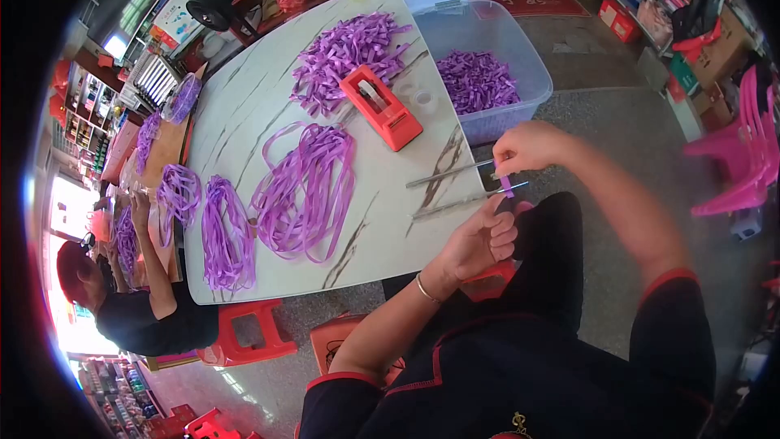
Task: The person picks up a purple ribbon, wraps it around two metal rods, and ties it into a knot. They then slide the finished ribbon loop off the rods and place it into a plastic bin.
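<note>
Two thin metal rods (449, 173) reach past the table's right edge. A short piece of purple ribbon (505, 186) lies across the end of the nearer rod. My right hand (528, 149) is closed, its fingertips pinching the ribbon's upper part beside the farther rod's end. Just below the nearer rod, my left hand (481, 237) has its fingers curled in, with a bit of purple showing by the fingertips; most of its grip is hidden. A red tape dispenser (382, 108) stands on the marble-patterned table (378, 236), beyond the rods.
A pile of short purple ribbon pieces (349, 57) and looped ribbon bundles (305, 195) lie on the table. Right of it stands a clear plastic bin (532, 73) partly filled with purple pieces. Another person (154, 317) works at the left. Red stools (252, 333) stand below.
</note>
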A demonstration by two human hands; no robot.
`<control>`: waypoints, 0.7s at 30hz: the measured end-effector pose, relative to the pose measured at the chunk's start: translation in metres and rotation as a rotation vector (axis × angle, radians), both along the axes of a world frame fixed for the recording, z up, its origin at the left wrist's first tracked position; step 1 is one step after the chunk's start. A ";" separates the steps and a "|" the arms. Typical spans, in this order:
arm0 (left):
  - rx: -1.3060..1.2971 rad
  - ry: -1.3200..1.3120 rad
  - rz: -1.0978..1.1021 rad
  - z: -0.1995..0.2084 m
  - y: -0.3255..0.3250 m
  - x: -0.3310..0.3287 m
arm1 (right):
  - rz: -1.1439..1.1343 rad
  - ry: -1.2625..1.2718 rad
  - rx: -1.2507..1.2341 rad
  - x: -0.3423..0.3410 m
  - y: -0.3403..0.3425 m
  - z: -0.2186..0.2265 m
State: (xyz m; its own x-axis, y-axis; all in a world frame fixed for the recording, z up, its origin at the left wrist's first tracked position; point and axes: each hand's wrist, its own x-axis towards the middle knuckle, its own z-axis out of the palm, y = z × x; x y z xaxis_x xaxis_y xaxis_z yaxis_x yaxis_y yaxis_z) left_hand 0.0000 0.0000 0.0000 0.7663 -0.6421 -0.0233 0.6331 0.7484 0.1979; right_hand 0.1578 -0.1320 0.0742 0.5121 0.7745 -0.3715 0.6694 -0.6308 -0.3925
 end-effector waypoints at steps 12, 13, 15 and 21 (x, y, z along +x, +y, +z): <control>0.000 0.003 0.004 0.002 -0.001 0.000 | -0.021 -0.121 -0.115 -0.004 0.003 0.001; -0.010 0.021 0.017 0.001 -0.001 -0.001 | -0.029 -0.150 -0.136 -0.005 0.004 0.003; -0.019 0.042 0.029 0.000 -0.001 -0.001 | -0.038 -0.175 -0.158 -0.008 0.005 0.003; 0.011 0.069 0.028 0.003 0.001 0.000 | -0.061 -0.538 -0.149 -0.013 -0.004 0.000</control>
State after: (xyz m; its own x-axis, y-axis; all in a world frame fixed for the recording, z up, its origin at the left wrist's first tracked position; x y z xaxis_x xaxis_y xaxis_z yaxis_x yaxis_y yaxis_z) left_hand -0.0003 0.0014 0.0030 0.7803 -0.6197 -0.0842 0.6243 0.7640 0.1629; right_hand 0.1451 -0.1360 0.0739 0.7015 0.6970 -0.1486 0.7115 -0.6969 0.0902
